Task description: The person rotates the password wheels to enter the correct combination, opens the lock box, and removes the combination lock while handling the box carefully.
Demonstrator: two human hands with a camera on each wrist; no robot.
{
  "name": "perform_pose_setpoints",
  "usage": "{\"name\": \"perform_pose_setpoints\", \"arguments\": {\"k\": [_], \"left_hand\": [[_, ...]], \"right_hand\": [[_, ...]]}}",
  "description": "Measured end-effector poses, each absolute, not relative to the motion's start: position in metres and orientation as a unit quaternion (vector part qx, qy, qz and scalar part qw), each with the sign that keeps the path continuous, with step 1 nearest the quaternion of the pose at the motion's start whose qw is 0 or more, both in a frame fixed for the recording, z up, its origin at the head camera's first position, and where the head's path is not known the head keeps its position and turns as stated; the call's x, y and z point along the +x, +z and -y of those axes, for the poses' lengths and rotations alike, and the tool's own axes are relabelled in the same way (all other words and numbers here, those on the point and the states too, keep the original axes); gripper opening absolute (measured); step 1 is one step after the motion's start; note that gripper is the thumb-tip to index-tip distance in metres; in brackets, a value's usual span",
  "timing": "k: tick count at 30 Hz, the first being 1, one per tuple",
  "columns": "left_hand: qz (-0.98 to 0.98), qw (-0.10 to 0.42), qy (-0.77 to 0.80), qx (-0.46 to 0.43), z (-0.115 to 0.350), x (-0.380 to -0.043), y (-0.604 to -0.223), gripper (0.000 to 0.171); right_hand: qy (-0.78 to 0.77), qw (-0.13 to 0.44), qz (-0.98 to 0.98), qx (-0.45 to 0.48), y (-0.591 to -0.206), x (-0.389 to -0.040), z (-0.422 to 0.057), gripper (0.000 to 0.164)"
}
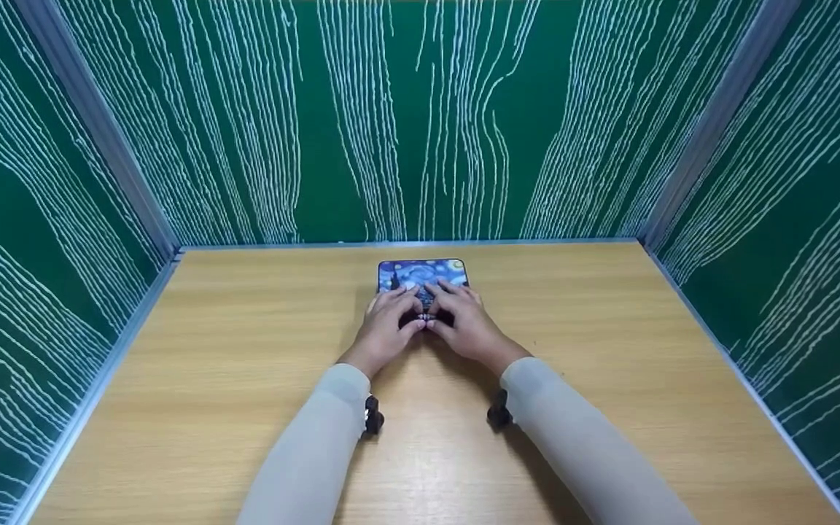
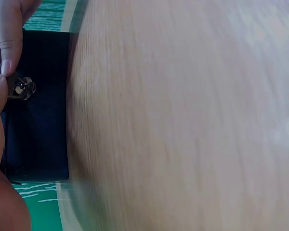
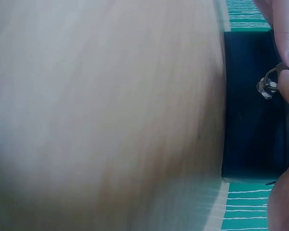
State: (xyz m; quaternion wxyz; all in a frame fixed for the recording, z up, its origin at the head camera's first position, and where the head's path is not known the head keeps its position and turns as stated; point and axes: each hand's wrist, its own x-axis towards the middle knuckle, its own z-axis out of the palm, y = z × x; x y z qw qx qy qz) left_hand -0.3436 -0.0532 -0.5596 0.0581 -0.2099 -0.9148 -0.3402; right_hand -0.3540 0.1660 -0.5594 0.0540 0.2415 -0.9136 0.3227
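A box (image 1: 424, 271) with a blue swirling night-sky picture on its lid lies flat near the table's back edge. Its dark front wall carries a metal latch (image 2: 24, 89) with a looped piece, seen in both wrist views. My left hand (image 1: 389, 321) reaches over the box's front left part, its thumb at the latch. From the other side my right hand (image 1: 464, 321) mirrors it, with fingers bent over the lid and the thumb on the latch's upper metal piece. Both thumb tips nearly meet there. The hands hide the lid's front corners.
A wooden table (image 1: 245, 350) spreads around the box. Green walls with white wavy lines (image 1: 347, 146) stand behind and on both sides, joined by grey corner posts (image 1: 712, 117). Dark wrist devices (image 1: 373, 415) sit at both sleeve cuffs.
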Motion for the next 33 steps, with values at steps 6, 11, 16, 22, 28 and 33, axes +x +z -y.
{"name": "perform_pose_setpoints", "arguments": {"k": [6,11,16,22,28,33], "left_hand": [[0.910,0.070,-0.344,-0.221,0.0530,-0.3421,-0.5591,0.012],[0.910,0.073,-0.342,-0.223,0.0533,-0.3425,-0.5606,0.014],[0.912,0.065,-0.343,-0.216,0.0534,-0.3434,-0.5613,0.011],[0.914,0.061,-0.346,-0.204,0.0528,-0.3435,-0.5618,0.010],[0.914,0.067,-0.347,-0.200,0.0519,-0.3439,-0.5629,0.012],[0.911,0.084,-0.346,-0.209,0.0515,-0.3448,-0.5647,0.011]], "right_hand": [[0.333,0.073,0.902,0.264,-0.5609,-0.3548,-0.1670,0.007],[0.334,0.086,0.897,0.276,-0.5618,-0.3556,-0.1669,0.005],[0.336,0.074,0.899,0.271,-0.5605,-0.3551,-0.1676,0.007],[0.342,0.051,0.901,0.262,-0.5584,-0.3544,-0.1692,0.006],[0.350,0.035,0.901,0.252,-0.5571,-0.3534,-0.1706,0.006],[0.344,0.037,0.902,0.258,-0.5586,-0.3541,-0.1714,0.008]]}}
